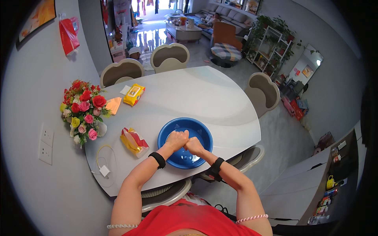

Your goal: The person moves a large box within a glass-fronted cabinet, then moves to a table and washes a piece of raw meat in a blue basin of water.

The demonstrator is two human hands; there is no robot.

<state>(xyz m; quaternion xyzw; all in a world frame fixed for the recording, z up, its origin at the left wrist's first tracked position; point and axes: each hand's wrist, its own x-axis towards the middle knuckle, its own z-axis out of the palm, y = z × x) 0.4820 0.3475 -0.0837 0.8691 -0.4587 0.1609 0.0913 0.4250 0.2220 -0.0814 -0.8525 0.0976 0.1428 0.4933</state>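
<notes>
A round blue plastic basin [165, 125] stands near the front edge of the white table [189, 94]. Ripples and bright reflections show water in its bottom. Over the basin, my left hand [178, 140] and my right hand [194, 145] are curled into fists, knuckles touching. Whether a thing is squeezed inside them is hidden by the fingers. Black bands circle both wrists. Left of the basin lies a red and yellow plastic packet [134, 142]. Farther back sits a yellow pack of wet wipes [134, 94].
Artificial flowers [84, 110] stand at the table's left, beside an orange cloth [113, 105]. A white charger [104, 170] with a cable lies at the front left. Chairs surround the table, one [166, 193] directly before me. A person [213, 20] rests on the far sofa [230, 14].
</notes>
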